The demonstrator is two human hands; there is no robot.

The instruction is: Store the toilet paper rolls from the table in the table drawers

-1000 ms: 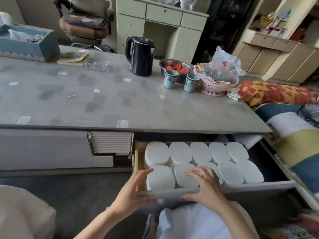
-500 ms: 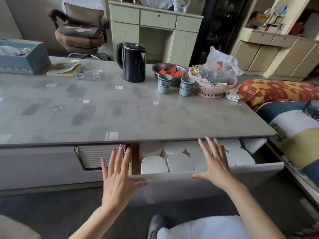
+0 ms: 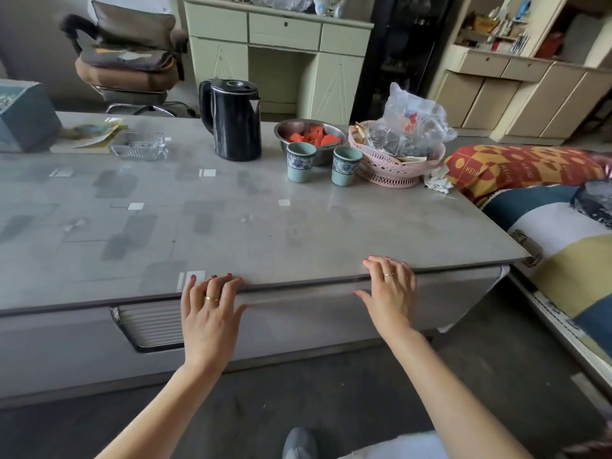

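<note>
Pressing flat, fingers spread and grasping nothing, left hand (image 3: 210, 321) and right hand (image 3: 390, 294) seat the drawer front (image 3: 308, 314) at six o'clock under the surface (image 3: 231, 226); rolls hidden, presumably inside; next, release.

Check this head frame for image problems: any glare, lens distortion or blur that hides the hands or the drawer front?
Head view: soft daylight with pale sheen on the table top, nothing blown out; wide-angle bowing curves the table's front edge; left hand and right hand are sharp, flat against the drawer front; far shelves look soft and cluttered.
</note>
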